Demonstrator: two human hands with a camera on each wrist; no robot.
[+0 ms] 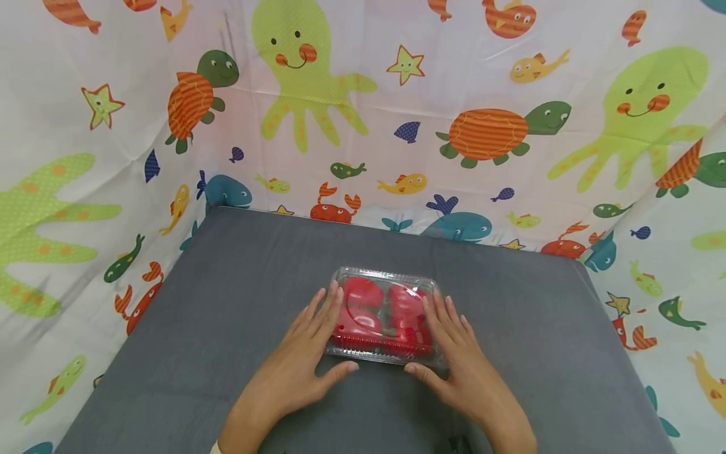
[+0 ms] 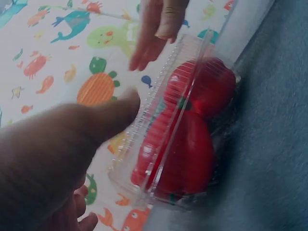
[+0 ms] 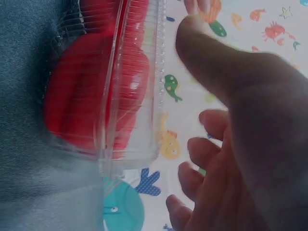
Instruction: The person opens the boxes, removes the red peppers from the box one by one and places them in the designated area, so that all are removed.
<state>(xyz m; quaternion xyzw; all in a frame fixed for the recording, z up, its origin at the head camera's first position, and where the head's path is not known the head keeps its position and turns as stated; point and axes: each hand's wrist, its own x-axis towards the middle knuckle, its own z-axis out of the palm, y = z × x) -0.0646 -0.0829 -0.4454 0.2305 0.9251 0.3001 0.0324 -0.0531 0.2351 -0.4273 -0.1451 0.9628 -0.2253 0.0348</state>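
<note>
Clear plastic box (image 1: 368, 357) of red pieces (image 1: 363, 293) is sitting on the grey worktop (image 1: 527, 328), between left hand (image 1: 300, 362) and right hand (image 1: 465, 359). Both hands are extending fingers alongside, grasping nothing; contact unclear. Uneven squeezing could be buckling thin walls, popping the box apart, spilling pieces.

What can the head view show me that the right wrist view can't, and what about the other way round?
Only the head view: big green octopus prints, a small dark object at the bottom edge, and the clear box from above.

Only the right wrist view: a close, side-on look at that box.

Both: the box, its red contents, the right hand, part of the left hand, the grey surface and the patterned cloth.
</note>
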